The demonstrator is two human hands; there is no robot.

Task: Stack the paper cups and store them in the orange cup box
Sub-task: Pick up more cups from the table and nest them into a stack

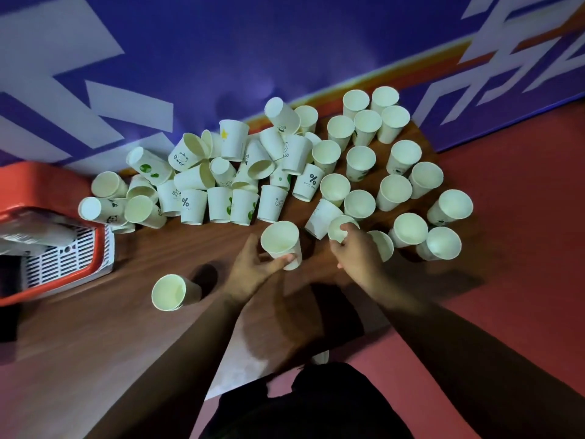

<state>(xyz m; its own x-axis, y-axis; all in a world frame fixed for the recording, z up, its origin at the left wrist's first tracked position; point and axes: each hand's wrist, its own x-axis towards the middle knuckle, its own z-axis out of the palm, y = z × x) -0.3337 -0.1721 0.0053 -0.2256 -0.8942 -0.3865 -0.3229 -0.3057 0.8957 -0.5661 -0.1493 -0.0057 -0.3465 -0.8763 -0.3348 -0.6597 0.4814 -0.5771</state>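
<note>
Nearest, a lone cup (172, 292) is standing upright on the wooden table (95, 318), apart from the rest. Left hand (253, 270) is pinching the wall of an upright paper cup (281, 243); right hand (357, 248) is closing fingers over the rim of another cup (340, 228). Thin paper looks light and crushable, so a soft hold low on the wall seems safest. Farther off, the toppled pile (221, 172) is crowding the back edge; open room lies near-left. Orange cup box (57, 236) is sitting far left at the table edge.
</note>
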